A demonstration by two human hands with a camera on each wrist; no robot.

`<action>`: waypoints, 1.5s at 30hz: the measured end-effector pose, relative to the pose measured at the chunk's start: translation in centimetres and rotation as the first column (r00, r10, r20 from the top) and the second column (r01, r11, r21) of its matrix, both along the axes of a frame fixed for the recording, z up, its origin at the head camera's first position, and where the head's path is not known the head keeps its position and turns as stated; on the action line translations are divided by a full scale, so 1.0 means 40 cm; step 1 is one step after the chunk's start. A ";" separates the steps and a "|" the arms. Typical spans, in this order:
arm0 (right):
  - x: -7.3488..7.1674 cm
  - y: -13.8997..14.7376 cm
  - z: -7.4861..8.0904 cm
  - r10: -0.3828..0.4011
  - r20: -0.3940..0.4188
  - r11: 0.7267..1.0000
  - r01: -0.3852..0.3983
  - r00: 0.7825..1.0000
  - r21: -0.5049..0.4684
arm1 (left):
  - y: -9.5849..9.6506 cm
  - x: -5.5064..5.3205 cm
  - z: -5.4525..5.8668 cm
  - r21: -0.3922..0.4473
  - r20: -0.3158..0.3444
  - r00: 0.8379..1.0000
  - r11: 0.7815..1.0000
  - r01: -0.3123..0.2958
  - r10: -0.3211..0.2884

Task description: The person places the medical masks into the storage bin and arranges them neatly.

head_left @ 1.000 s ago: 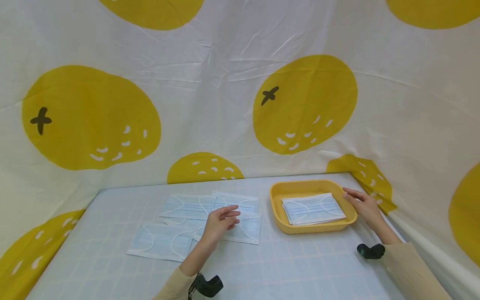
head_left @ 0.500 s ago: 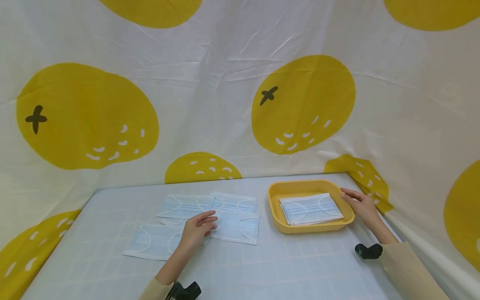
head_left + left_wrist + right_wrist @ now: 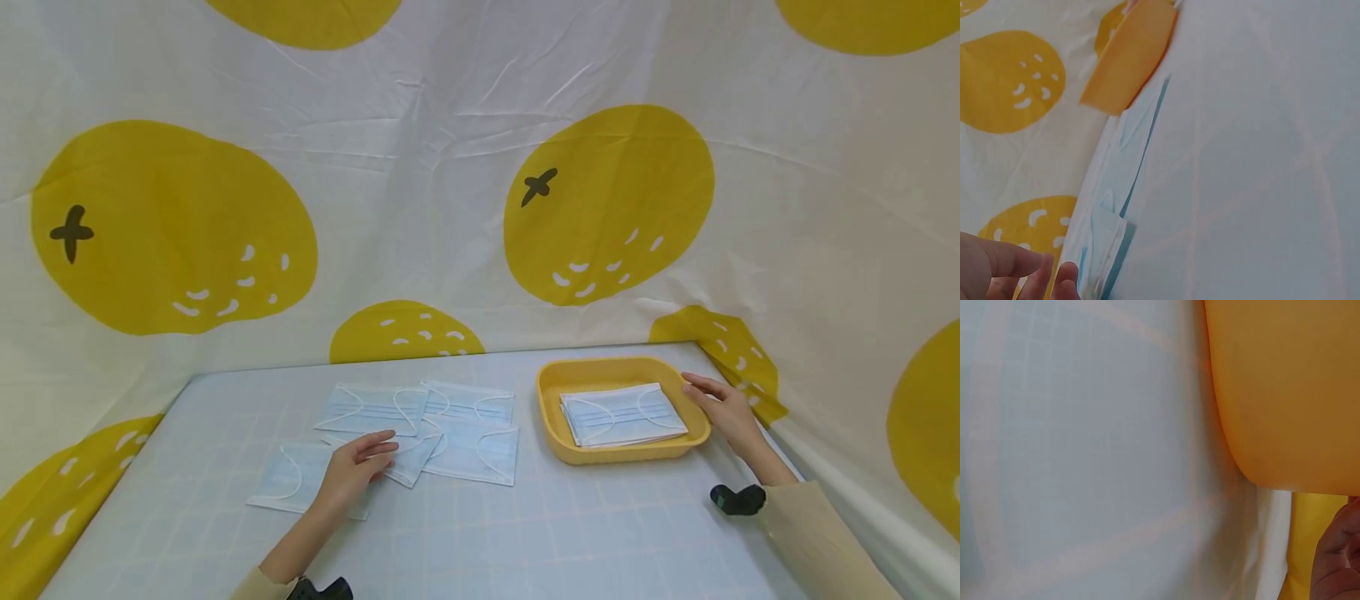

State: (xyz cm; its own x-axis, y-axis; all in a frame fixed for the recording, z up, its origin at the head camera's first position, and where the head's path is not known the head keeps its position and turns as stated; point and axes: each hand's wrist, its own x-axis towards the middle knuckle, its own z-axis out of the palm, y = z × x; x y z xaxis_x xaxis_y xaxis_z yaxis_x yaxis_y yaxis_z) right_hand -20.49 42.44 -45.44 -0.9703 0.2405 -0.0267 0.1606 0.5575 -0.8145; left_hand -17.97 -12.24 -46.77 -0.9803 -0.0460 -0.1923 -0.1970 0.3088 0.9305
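Right fingers point(image 3: 705, 387) against yellow tray point(image 3: 622, 455); blue mask stack point(image 3: 625, 415) inside.

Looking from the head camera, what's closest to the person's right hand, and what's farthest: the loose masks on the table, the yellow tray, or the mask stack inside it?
From the right hand:
1. Yellow tray: immediately at the hand's left.
2. Mask stack: inside the tray, farther left.
3. Loose masks: on the table, left of the tray.

The head view faces forward and down over the table point(image 3: 585, 533); nearer, both wrist views share the yellow tray point(image 3: 630, 456), at the left's twelve o'clock, the right's two.
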 end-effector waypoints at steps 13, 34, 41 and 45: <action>-0.013 0.023 -0.021 -0.004 0.006 1.000 0.004 1.000 -0.030 | -0.115 0.048 -0.002 0.060 0.065 0.997 0.997 -0.048 0.044; -0.016 0.021 -0.017 -0.029 0.045 1.000 0.029 0.999 -0.005 | -0.253 0.040 0.012 -0.098 -0.070 0.973 0.970 -0.225 0.218; -0.054 0.080 -0.092 -0.021 -0.038 0.999 0.020 0.999 -0.027 | -0.296 0.029 0.016 -0.092 -0.079 0.970 0.967 -0.236 0.229; -0.069 0.096 -0.120 -0.036 -0.047 0.999 0.035 0.998 -0.025 | -0.310 0.025 0.019 -0.161 -0.094 0.970 0.958 -0.238 0.225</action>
State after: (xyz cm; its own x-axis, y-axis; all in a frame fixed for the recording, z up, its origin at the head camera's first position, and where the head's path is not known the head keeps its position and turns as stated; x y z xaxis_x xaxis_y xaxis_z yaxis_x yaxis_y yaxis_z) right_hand -23.25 46.29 -50.24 -0.9614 0.2748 0.0134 0.1405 0.5322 -0.8349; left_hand -16.99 -24.64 -46.00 -0.9499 -0.2993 -0.0898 -0.2150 0.4172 0.8830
